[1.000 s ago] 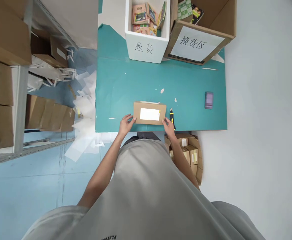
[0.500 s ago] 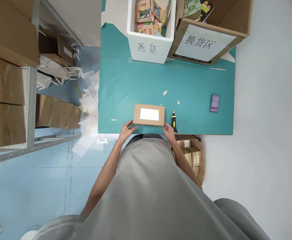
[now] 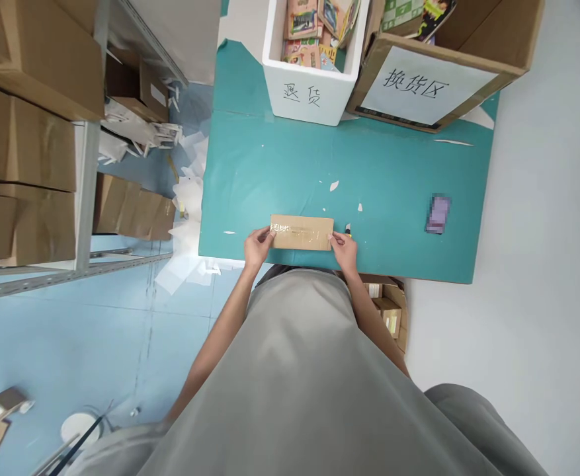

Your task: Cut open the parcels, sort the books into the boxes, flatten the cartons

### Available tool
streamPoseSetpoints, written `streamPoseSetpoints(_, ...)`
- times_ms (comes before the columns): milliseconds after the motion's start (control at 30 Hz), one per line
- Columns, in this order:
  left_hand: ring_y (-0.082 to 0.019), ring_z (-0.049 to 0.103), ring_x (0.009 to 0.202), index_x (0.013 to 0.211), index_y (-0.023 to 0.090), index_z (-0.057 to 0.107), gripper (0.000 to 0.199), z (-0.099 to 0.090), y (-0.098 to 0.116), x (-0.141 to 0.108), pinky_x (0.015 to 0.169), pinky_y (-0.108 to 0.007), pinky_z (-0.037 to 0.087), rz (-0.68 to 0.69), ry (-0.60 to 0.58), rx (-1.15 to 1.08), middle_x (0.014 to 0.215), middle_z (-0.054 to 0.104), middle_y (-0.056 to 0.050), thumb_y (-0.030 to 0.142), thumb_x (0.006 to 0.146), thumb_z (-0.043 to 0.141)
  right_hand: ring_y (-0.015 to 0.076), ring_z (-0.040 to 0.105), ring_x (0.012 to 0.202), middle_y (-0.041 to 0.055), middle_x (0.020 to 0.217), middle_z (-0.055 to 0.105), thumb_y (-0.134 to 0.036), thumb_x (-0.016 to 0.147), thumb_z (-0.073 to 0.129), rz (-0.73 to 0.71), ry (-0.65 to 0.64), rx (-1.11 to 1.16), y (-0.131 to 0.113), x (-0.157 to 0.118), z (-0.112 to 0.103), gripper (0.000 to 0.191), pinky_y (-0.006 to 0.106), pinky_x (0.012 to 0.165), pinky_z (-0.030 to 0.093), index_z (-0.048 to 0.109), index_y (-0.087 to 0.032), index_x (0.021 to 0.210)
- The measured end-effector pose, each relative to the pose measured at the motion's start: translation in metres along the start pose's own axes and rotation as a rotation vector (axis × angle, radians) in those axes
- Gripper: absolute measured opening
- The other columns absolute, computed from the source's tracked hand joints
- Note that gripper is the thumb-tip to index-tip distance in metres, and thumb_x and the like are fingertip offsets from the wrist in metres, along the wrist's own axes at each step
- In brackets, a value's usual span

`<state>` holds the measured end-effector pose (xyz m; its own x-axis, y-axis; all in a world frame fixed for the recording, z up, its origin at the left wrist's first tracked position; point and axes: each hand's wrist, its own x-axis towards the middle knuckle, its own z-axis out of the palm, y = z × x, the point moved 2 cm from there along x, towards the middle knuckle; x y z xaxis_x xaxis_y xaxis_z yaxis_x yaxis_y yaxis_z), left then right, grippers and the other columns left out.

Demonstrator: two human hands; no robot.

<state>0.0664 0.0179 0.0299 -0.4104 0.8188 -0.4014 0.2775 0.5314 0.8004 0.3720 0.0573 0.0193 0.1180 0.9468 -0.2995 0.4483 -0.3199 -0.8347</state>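
A small brown cardboard box [image 3: 301,233] is held near the front edge of the green table [image 3: 393,254]. Clear tape shines across the face turned up, and no white label shows on that side. My left hand [image 3: 257,247] grips its left end, thumb on the near face. On the right end my right hand [image 3: 344,251] pinches the corner between thumb and fingers. Just behind the right hand, the tip of a black and yellow utility knife [image 3: 348,229] peeks out; the rest is hidden by that hand.
At the back stand a white foam box [image 3: 314,99] of small books and a cardboard carton [image 3: 423,86] with a handwritten sign. A blurred purple object [image 3: 438,214] lies at right. Shelves of cartons [image 3: 46,152] line the left; a bin of boxes [image 3: 391,317] sits below the table.
The box has been turned over, from its white-labelled face to a taped face. Both hands have closed on its ends, and the right hand now covers most of the knife. The view has shifted slightly.
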Motion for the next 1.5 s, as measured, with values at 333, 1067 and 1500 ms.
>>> streamPoseSetpoints(333,-0.026,0.080,0.105,0.122,0.024,0.082,0.030,0.022,0.081,-0.058,0.100,-0.039,0.062,0.322,-0.070,0.197,0.121,0.082,-0.006,0.038,0.096,0.076,0.0346,0.077,0.113,0.0175,0.121,0.082,-0.070,0.083,0.068,0.096,0.053,0.139,0.058,0.019,-0.038,0.065,0.048,0.102,0.060,0.083,-0.014,0.113)
streamPoseSetpoints(1067,-0.030,0.079,0.107,0.113,0.020,0.081,0.030,0.002,0.032,-0.036,0.097,-0.038,0.057,0.106,0.043,0.320,0.110,0.084,-0.011,0.039,0.102,0.061,0.0272,0.077,0.097,0.0156,0.117,0.079,-0.034,0.096,0.061,-0.050,-0.073,-0.191,-0.020,0.001,-0.014,0.029,0.042,0.097,0.059,0.074,-0.016,0.115)
streamPoseSetpoints(1500,-0.033,0.075,0.114,0.106,0.015,0.080,0.033,-0.053,-0.039,-0.002,0.105,-0.043,0.054,-0.192,0.154,0.338,0.114,0.082,-0.017,0.026,0.093,0.052,0.0374,0.064,0.128,0.0209,0.149,0.057,-0.031,0.101,0.061,-0.548,-0.677,-0.521,-0.168,-0.097,0.067,0.054,0.051,0.104,0.058,0.054,-0.020,0.154)
